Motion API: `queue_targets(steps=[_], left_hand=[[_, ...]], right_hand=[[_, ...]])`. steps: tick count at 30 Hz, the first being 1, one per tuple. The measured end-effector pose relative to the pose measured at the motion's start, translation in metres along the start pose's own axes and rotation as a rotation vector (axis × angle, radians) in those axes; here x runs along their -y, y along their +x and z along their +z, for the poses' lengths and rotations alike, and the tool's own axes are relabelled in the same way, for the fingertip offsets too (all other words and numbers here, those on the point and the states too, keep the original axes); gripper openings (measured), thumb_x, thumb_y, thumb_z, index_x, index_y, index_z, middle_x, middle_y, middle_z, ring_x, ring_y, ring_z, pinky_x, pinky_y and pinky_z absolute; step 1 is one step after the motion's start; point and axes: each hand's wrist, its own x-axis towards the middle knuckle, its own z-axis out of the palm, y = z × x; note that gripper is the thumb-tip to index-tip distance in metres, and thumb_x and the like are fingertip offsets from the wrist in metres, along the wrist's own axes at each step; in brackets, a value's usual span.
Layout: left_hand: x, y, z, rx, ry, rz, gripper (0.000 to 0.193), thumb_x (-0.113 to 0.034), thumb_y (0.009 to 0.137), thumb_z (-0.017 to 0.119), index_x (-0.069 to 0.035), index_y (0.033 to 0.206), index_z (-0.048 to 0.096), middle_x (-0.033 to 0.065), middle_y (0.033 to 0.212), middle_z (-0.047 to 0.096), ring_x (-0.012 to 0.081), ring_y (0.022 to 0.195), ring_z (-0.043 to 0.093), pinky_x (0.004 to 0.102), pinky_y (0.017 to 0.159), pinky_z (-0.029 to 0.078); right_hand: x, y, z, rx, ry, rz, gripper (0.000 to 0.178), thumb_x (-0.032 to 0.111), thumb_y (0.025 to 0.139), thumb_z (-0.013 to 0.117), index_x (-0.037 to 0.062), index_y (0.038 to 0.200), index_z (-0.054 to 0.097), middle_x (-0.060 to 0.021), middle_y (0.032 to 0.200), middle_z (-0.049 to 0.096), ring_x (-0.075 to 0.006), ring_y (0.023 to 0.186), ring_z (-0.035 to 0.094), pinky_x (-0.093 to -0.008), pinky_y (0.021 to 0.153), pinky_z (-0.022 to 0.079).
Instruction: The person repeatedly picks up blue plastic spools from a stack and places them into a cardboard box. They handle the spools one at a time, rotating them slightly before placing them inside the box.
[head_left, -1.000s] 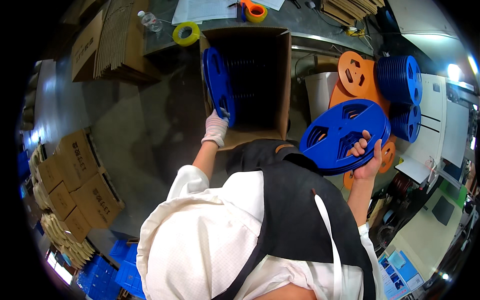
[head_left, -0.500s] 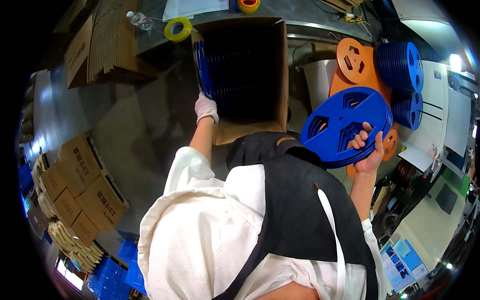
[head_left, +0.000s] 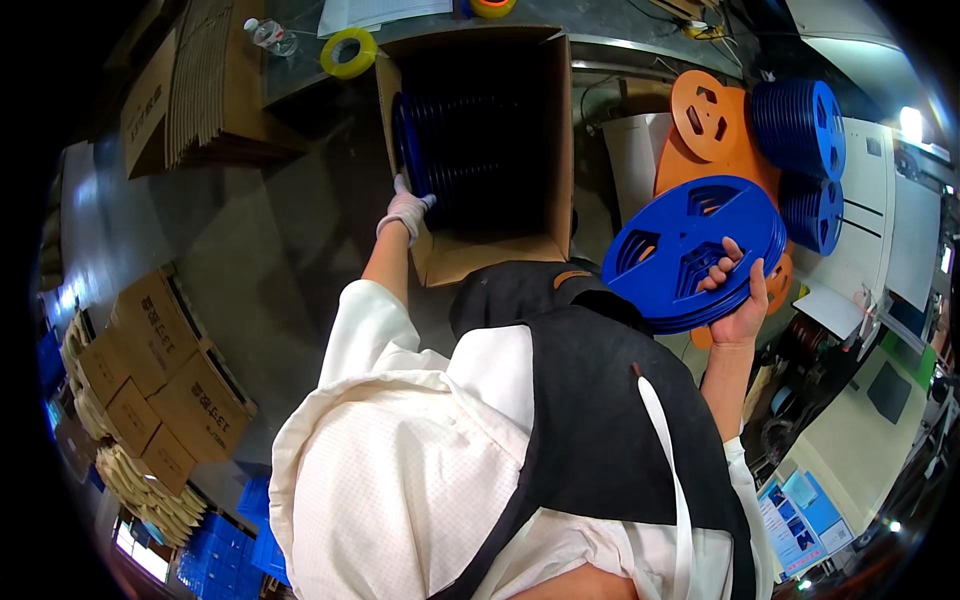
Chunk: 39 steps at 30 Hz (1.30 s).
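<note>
My left hand (head_left: 406, 209), in a white glove, is at the left wall of an open cardboard box (head_left: 490, 250). It seems to straddle the wall's edge, thumb on the inner side and fingers along the wall. Inside the box, blue plastic reels (head_left: 408, 135) stand on edge in a row; the rest of the interior is dark. At the right, my bare right hand (head_left: 738, 295) grips a stack of large blue reels (head_left: 665, 235). Its fingers pass through a cutout of the top reel, with the thumb at the rim. The stack is tilted beside my black apron.
Beyond the box a metal table (head_left: 600, 45) carries yellow tape (head_left: 349, 53) and a plastic bottle (head_left: 270, 37). Flattened cartons (head_left: 215, 100) stand at the left. Orange reels (head_left: 705, 115) and more blue reels (head_left: 800, 130) are at the right, behind the held stack.
My left hand has shifted slightly left and down, its thumb now apart from its fingers. The reel beside it sits further inside the box wall. My right hand and its stack have hardly moved.
</note>
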Motion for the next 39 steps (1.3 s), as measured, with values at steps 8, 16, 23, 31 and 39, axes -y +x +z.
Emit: queue_targets(steps=[8,16,23,31,39], left_hand=[[-0.042,-0.111,0.038,-0.068,0.162,0.89,0.071,-0.013,0.079,0.068,-0.007,0.142,0.036,0.0192,0.143,0.04,0.0357,0.133,0.038,0.0405,0.111,0.034],[-0.149,-0.19,0.029,-0.087,0.287,1.756,0.06,-0.021,0.083,0.059,-0.021,0.141,0.041,0.0136,0.144,0.041,0.0371,0.137,0.034,0.0518,0.115,0.024],[-0.149,-0.195,0.009,-0.182,0.456,1.711,0.042,-0.014,0.077,0.06,-0.009,0.118,0.056,0.0144,0.133,0.051,0.0354,0.131,0.043,0.0497,0.112,0.032],[-0.141,-0.214,-0.005,0.184,-0.069,1.313,0.018,0.001,0.08,0.059,-0.004,0.097,0.058,0.0224,0.128,0.055,0.0406,0.119,0.054,0.039,0.096,0.047],[-0.116,-0.236,-0.003,1.129,-1.428,0.481,0.016,-0.007,0.085,0.071,-0.012,0.09,0.057,0.014,0.107,0.065,0.0276,0.111,0.06,0.0437,0.098,0.049]], right_hand=[[-0.001,0.004,0.008,0.087,0.015,-0.081,0.053,0.046,0.098,0.048,-0.0026,0.118,0.054,-0.0046,0.084,0.057,-0.0132,0.069,0.051,-0.0274,0.065,0.045],[0.02,0.0,0.009,0.455,0.331,-0.088,0.053,0.038,0.093,0.06,-0.0056,0.121,0.048,-0.003,0.075,0.044,-0.0097,0.058,0.044,-0.024,0.056,0.038],[0.018,0.007,0.0,0.643,0.279,-0.076,0.065,0.053,0.094,0.051,-0.0032,0.126,0.048,-0.0077,0.079,0.056,-0.0129,0.057,0.049,-0.026,0.057,0.042],[0.05,0.029,0.005,0.428,0.105,-0.107,0.06,0.052,0.095,0.049,-0.0033,0.115,0.057,-0.011,0.092,0.064,-0.0191,0.073,0.058,-0.0284,0.062,0.048],[0.052,0.119,-0.033,0.026,-0.624,-0.142,0.025,0.025,0.087,0.07,0.0039,0.096,0.06,-0.0064,0.075,0.063,-0.0124,0.059,0.06,-0.0253,0.056,0.047]])
